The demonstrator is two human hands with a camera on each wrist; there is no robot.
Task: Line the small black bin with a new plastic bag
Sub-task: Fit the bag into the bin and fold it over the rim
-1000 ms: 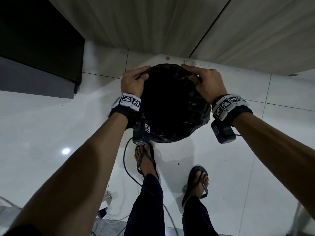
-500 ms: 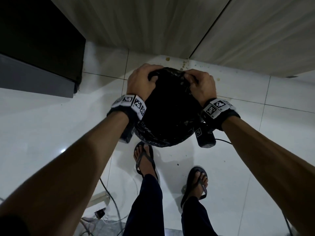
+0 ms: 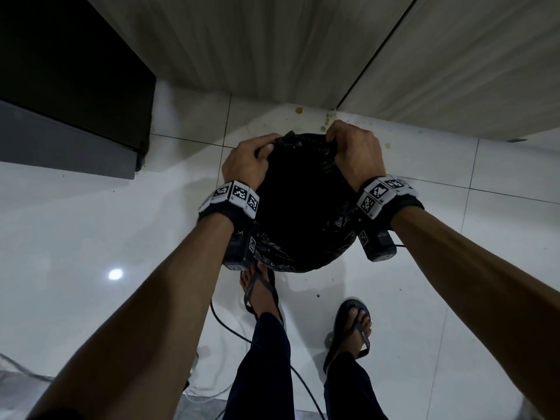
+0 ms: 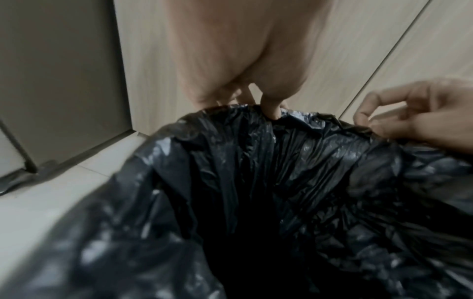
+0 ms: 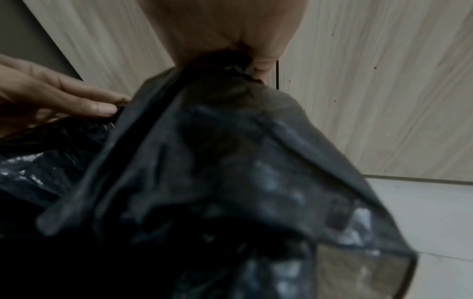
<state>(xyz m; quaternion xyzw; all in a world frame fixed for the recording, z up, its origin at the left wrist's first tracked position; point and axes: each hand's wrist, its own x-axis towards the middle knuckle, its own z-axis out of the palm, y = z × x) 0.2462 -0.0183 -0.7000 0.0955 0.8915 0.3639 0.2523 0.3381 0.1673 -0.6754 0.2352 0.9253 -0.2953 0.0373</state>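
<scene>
Behind: wood-grain panels (image 3: 272, 47), a dark cabinet (image 3: 69, 74) at left, glossy white floor tiles (image 3: 75, 237) with a black cable (image 3: 230, 325) beside sandalled feet (image 3: 257, 289). Between both forearms, on the floor: black plastic bag (image 3: 303, 207) draped over the bin, hiding it. Left hand (image 3: 247, 163) and right hand (image 3: 356, 150) curled, pinching the bag's far rim; square coded markers on wristbands (image 3: 235, 197), no readable writing.

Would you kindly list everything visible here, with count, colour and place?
plastic bag: one, black, over the bin mouth, hiding the bin.
floor: white tiles, all round.
wall panels: pale wood-grain, beyond the bag.
cabinet: one, dark, upper left.
cables: dark, on floor near feet.
sandals: two, black, on the feet.
left hand: grips bag's far-left edge.
right hand: grips bag's far-right edge.
</scene>
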